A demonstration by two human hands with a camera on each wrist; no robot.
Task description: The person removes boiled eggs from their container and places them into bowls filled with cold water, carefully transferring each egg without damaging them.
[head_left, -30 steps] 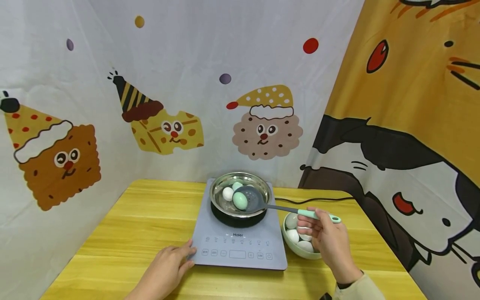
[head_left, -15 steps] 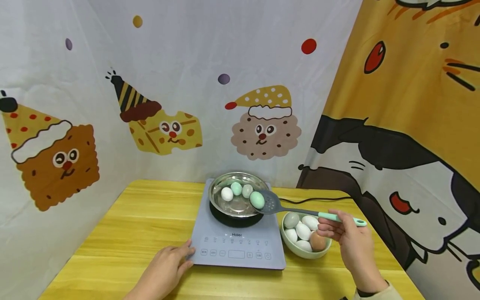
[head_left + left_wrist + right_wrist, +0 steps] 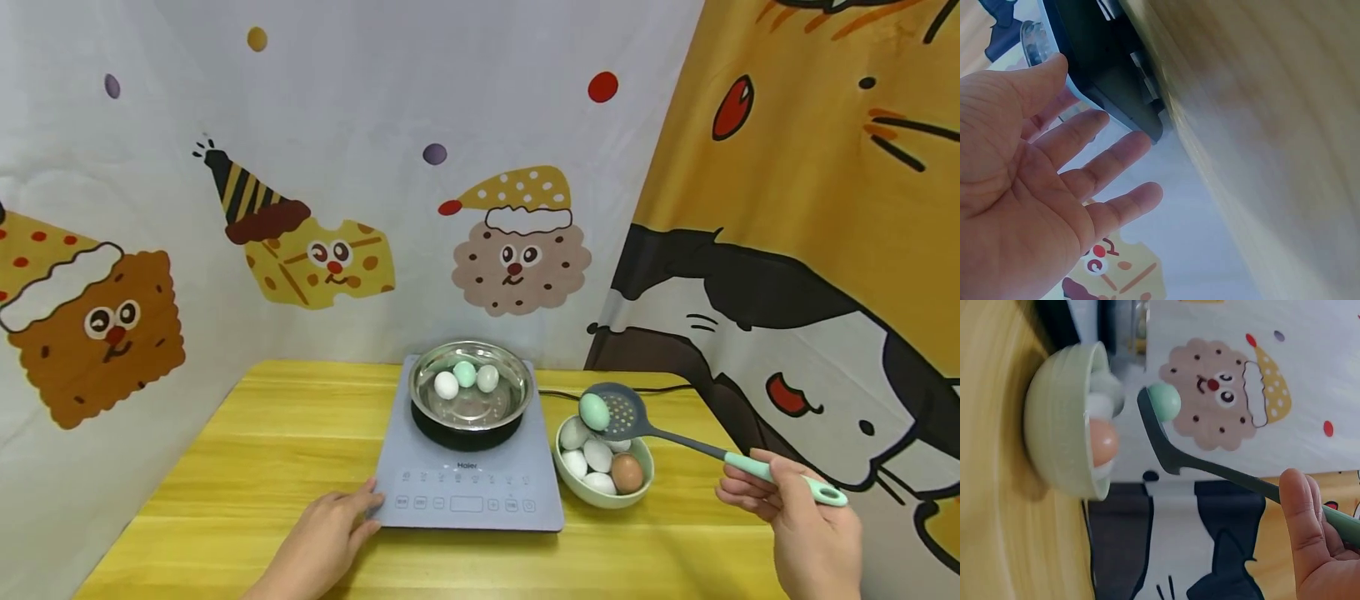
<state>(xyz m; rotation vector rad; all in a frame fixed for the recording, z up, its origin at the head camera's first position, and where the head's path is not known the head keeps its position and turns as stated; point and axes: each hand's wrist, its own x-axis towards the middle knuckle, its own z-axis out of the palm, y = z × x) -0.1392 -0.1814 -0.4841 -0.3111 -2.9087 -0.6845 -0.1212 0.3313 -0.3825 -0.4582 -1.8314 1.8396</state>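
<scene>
In the head view my right hand point(image 3: 806, 512) grips the mint handle of a grey slotted skimmer point(image 3: 626, 411). A pale green egg point(image 3: 595, 412) lies on the skimmer's head, above the light green bowl point(image 3: 600, 500). The right wrist view shows the bowl point(image 3: 1054, 419) below the raised skimmer point(image 3: 1163, 447). Inside the bowl are several white and greyish eggs and one brown egg point(image 3: 627, 473). My left hand point(image 3: 322, 533) touches the left front edge of the induction cooker point(image 3: 510, 479), its fingers point(image 3: 1122, 153) loosely extended. A steel pan point(image 3: 517, 400) on the cooker holds three eggs point(image 3: 465, 374) in water.
The yellow wooden table point(image 3: 300, 433) carries the cooker and the bowl side by side. A black power cord point(image 3: 663, 389) runs along the back right. Printed curtains point(image 3: 337, 125) hang behind the table and at its sides.
My right hand has carried the skimmer and its green egg rightward, out of the pan and over the bowl. The left hand stays at the cooker's edge. The head view has shifted slightly.
</scene>
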